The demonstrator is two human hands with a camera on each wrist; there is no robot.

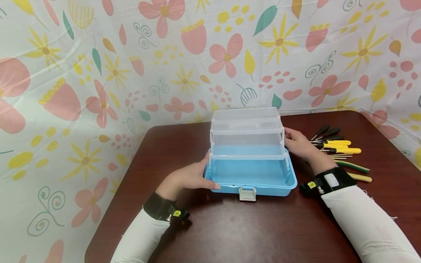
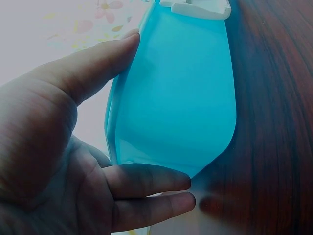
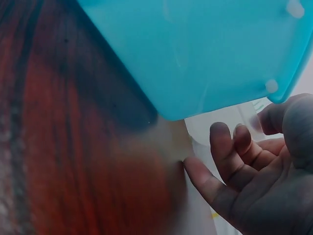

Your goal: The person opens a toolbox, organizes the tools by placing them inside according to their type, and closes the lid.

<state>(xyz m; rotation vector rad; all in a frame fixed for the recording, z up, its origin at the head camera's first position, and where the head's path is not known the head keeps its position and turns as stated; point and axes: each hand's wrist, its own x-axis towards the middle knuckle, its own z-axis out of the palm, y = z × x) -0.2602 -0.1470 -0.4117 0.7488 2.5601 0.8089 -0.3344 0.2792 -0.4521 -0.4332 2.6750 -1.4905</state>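
Observation:
A light blue toolbox [image 1: 250, 190] stands on the table with its lid up and translucent trays [image 1: 247, 138] raised in steps. A white latch [image 1: 247, 194] hangs at its front. My left hand [image 1: 192, 176] grips the box's left end, thumb along the front rim. In the left wrist view, the left fingers [image 2: 151, 181] reach round the blue wall's far corner. My right hand [image 1: 300, 144] is at the right edge of the trays, toward the back. In the right wrist view its fingers [image 3: 222, 152] are curled by the translucent plastic behind the blue wall.
Right of the box lie black-handled screwdrivers [image 1: 320, 130], yellow-handled screwdrivers [image 1: 346, 150], a green-handled tool [image 1: 353, 166] and a pale yellow-handled tool [image 1: 361, 178]. The dark red table [image 1: 250, 230] meets a flowered cloth [image 1: 184, 73] at the back.

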